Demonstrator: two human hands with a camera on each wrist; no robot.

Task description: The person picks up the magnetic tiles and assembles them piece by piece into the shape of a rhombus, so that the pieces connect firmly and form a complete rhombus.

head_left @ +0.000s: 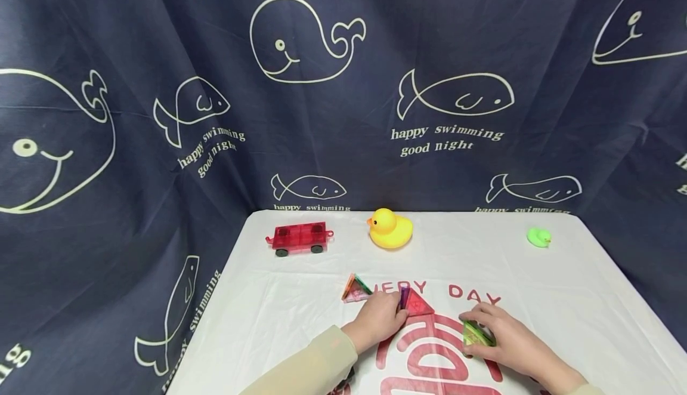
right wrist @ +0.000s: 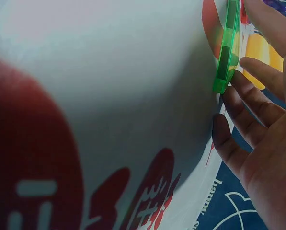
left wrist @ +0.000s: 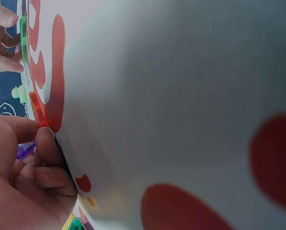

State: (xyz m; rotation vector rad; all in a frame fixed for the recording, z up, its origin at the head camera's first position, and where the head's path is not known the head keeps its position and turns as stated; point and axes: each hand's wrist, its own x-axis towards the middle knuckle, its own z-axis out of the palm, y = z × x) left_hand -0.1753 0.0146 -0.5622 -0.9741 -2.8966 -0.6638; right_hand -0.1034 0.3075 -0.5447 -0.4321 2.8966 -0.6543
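Note:
My left hand pinches the near edge of a red triangular magnetic tile, with thumb and finger meeting there in the left wrist view. A purple tile stands against the red one's left side, partly behind the fingers. To the right, my right hand holds a green triangular magnetic tile between thumb and fingers. Dark strips show along the green tile's edge in the right wrist view. Left of my left hand is a triangular tile group with orange, green and pink edges.
A red wheeled car base stands at the back left of the white table. A yellow rubber duck sits at the back middle, a small green duck at the back right. Something dark shows partly under the left sleeve. A navy curtain hangs behind.

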